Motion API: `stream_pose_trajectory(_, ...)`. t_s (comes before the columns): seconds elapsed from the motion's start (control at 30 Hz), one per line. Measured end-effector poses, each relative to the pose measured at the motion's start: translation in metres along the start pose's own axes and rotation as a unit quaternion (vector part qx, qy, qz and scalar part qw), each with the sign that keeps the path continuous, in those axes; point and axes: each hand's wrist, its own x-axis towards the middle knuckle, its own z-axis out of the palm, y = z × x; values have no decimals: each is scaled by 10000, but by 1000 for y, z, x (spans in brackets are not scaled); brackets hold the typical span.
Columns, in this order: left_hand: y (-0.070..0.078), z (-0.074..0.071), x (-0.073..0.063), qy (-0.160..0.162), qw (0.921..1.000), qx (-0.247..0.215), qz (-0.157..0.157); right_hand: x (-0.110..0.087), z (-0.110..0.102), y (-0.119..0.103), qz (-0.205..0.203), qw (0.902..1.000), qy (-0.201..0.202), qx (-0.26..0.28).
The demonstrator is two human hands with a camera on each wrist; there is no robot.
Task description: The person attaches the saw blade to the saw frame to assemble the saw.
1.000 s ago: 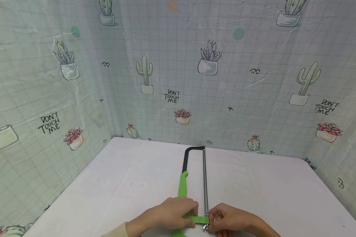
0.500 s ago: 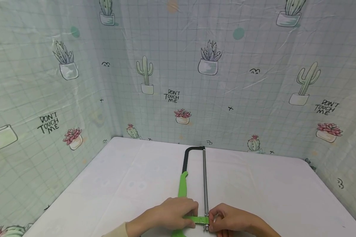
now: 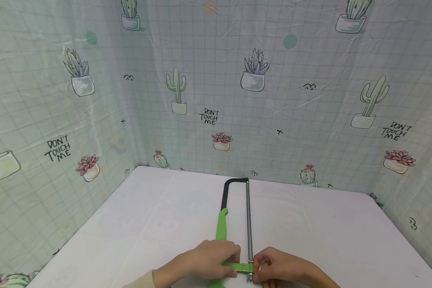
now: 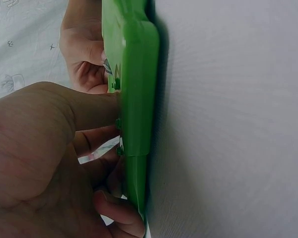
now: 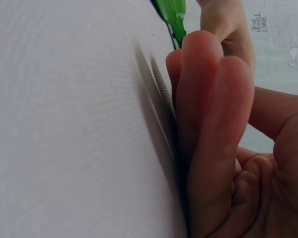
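A hacksaw with a green handle (image 3: 221, 227), black front frame (image 3: 225, 196) and grey blade (image 3: 249, 220) lies flat on the white table. My left hand (image 3: 212, 258) grips the green frame by the handle, thumb and fingers on either side of its green crosspiece (image 3: 243, 267). At the crosspiece's end, beside the near end of the blade, sits a small metal wing nut (image 3: 250, 276). My right hand (image 3: 282, 265) pinches at it with curled thumb and index finger. In the left wrist view, the right thumb lies against the nut (image 4: 107, 66). My right hand's other fingers (image 5: 213, 129) rest along the tabletop.
The white-covered table (image 3: 173, 216) runs back to a cloth backdrop (image 3: 216, 80) printed with cacti. The same cloth hangs at the left and right sides. The saw's black front end reaches nearly to the table's far edge.
The wing nut has turned slightly beside the right fingertips. Both hands and the hacksaw stay in nearly the same places.
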Motion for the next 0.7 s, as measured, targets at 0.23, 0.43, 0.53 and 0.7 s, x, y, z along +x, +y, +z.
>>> stream_pose_trajectory(0.23, 0, -1, 0, -43, 10000, -26, -29, -1, 1, -4, 69, 9999, 101, -8)
stream_pose_trajectory(0.43, 1, -2, -1, -63, 9999, -121, -59, -2, 1, -5, 18, 10000, 20, 32)
stream_pose_trajectory(0.53, 1, -2, -1, -55, 9999, -125, -42, -1, 1, -5, 14, 10000, 8, 34)
stream_pose_trajectory(0.7, 1, -2, -1, -28, 9999, -113, -42, -1, 1, -5, 38, 10000, 50, -4)
